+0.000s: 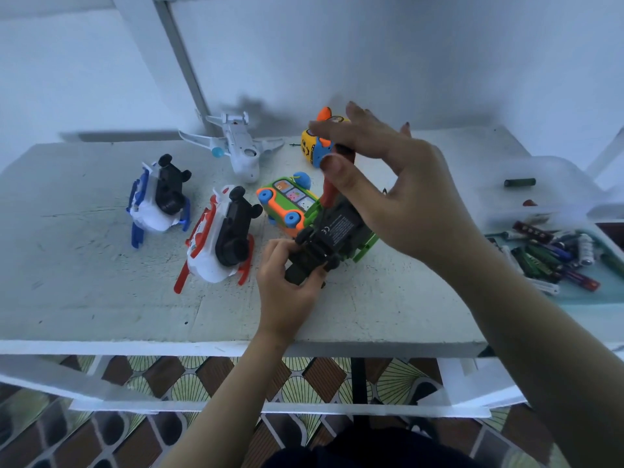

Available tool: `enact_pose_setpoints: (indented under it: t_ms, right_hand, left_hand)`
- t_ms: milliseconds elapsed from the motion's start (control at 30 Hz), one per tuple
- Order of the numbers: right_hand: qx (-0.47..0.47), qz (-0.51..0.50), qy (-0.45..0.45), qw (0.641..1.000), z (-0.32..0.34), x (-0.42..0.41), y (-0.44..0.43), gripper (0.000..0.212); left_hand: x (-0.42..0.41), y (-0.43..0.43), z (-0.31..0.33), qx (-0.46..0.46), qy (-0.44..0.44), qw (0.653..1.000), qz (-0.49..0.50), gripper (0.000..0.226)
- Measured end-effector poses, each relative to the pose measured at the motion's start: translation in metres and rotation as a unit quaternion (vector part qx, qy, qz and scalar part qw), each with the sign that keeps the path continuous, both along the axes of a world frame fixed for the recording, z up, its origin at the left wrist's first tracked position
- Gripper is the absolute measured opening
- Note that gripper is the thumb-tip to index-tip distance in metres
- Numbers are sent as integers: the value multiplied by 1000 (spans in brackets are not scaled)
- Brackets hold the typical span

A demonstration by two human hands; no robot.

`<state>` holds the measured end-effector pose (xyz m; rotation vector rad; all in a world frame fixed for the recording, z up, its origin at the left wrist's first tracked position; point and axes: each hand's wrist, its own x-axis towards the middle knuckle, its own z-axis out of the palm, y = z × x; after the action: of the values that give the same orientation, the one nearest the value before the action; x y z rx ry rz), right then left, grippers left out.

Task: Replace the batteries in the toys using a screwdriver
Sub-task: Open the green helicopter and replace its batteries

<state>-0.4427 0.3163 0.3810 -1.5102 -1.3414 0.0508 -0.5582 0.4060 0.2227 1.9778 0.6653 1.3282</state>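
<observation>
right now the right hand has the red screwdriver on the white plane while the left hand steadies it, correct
Wrong toy. The head view shows the right hand holding the red screwdriver on the dark green toy, which the left hand steadies; the white plane lies apart at the back.

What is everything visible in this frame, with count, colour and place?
table: one, white, across the middle
aeroplane toy: one, white, back centre
blue toy: one, white-blue, black underside up, left
red toy: one, white-red, black underside up, beside the blue toy
bus toy: one, green-orange, centre
yellow toy: one, yellow-orange, back, partly behind the right hand
dark toy: one, black-green, front centre
screwdriver: one, red, tip on the dark toy
batteries: many, mixed, in the tray
tray: one, teal, right edge
lone battery: one, green, back right
left hand: grips the dark toy
right hand: fingers pinch the screwdriver
</observation>
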Motion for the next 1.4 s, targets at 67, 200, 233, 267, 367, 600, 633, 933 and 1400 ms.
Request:
enact_pose_setpoints:
  t_ms: [67, 200, 233, 267, 367, 600, 633, 933, 1400]
  right_hand:
    - [34, -28, -22, 999, 0, -3, 2, 27]
    - [75, -71, -38, 994, -5, -5, 3, 27]
    - [69, -70, -27, 995, -6, -3, 2, 26]
    - [63, -62, -14, 996, -6, -1, 1, 23]
    - [42, -53, -34, 997, -7, 1, -1, 20]
    - [84, -65, 7, 994, -6, -2, -1, 15]
    - [88, -70, 9, 994, -5, -2, 0, 14]
    - [-10, -5, -1, 1000, 3, 5, -8, 29]
    - [-153, -40, -175, 972, -2, 16, -35, 32]
  left_hand:
    - [0, 0, 0, 2, 0, 1000, 0, 25]
    - [0, 1, -1, 2, -2, 1000, 0, 26]
    - [0, 1, -1, 2, 0, 1000, 1, 27]
    - [0, 1, -2, 2, 1, 1000, 2, 29]
    - [0, 2, -2, 4, 0, 1000, 1, 27]
    - [0, 2, -2, 4, 4, 1000, 2, 25]
    - [0, 2, -2, 4, 4, 1000, 1, 25]
    - [0, 2, -1, -5, -3, 1000, 0, 23]
    - [0, 2, 0, -2, -4, 1000, 6, 32]
